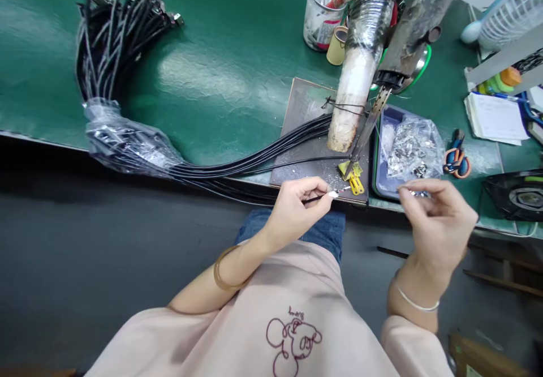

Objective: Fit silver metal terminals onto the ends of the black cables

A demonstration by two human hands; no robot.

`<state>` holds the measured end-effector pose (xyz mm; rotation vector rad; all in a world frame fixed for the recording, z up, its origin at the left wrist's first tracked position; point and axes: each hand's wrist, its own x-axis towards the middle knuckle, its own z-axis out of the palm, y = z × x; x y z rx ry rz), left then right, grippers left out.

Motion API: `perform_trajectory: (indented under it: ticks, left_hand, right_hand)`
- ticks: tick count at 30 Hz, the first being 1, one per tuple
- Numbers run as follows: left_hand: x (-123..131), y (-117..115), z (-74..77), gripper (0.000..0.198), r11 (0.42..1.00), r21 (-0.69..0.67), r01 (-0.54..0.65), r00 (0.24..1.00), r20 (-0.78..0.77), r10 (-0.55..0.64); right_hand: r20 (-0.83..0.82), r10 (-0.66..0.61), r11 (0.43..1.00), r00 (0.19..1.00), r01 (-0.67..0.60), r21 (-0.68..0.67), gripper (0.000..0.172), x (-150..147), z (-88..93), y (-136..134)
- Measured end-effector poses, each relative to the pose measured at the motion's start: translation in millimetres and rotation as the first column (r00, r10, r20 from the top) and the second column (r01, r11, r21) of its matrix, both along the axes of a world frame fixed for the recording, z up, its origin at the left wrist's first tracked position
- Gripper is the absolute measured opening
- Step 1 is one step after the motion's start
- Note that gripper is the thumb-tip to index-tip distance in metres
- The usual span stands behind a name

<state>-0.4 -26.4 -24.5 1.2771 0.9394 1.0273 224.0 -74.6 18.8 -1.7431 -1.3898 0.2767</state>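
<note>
My left hand [297, 204] pinches the end of a thin black cable [313, 199], and fine stripped wires [343, 189] stick out beyond its fingertips. Those wires point toward a small yellow holder [355, 183] under the tip of a clamped soldering iron [368, 131]. Over the front edge of a purple tray [387, 187], my right hand [441, 213] has thumb and index finger pressed together; anything between them is too small to make out. A clear bag of small metal parts [413, 148] lies in the tray.
A bundle of black cables [220, 170], partly wrapped in plastic [131, 142], curves over the green table [220, 71] onto a board [303, 105]. A foil-wrapped duct [360, 60] hangs above. Orange-handled cutters [456, 159], a tub [323, 15] and a fan [515, 15] stand around.
</note>
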Motion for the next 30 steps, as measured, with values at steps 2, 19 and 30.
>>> perform_trajectory:
  ticks: [2,19,30]
  left_hand:
    - [3,-3,-2.1,0.014,0.990,0.138,-0.040,0.996,-0.077,0.051]
    - [12,-9,-6.8,0.016,0.803,0.594,-0.047,0.943,-0.239,0.232]
    - [10,-9,-6.5,0.018,0.784,0.621,0.019,0.935,-0.289,0.207]
  right_hand:
    - [-0.137,0.130,0.991,0.982,-0.134,-0.015,0.011,-20,-6.1,-6]
    - [-0.309,0.264,0.957,0.914,-0.288,-0.033,0.026,-55,-40.8,5]
    - [0.033,0.240,0.970,0.970,-0.241,0.024,0.025,-59,-40.9,2]
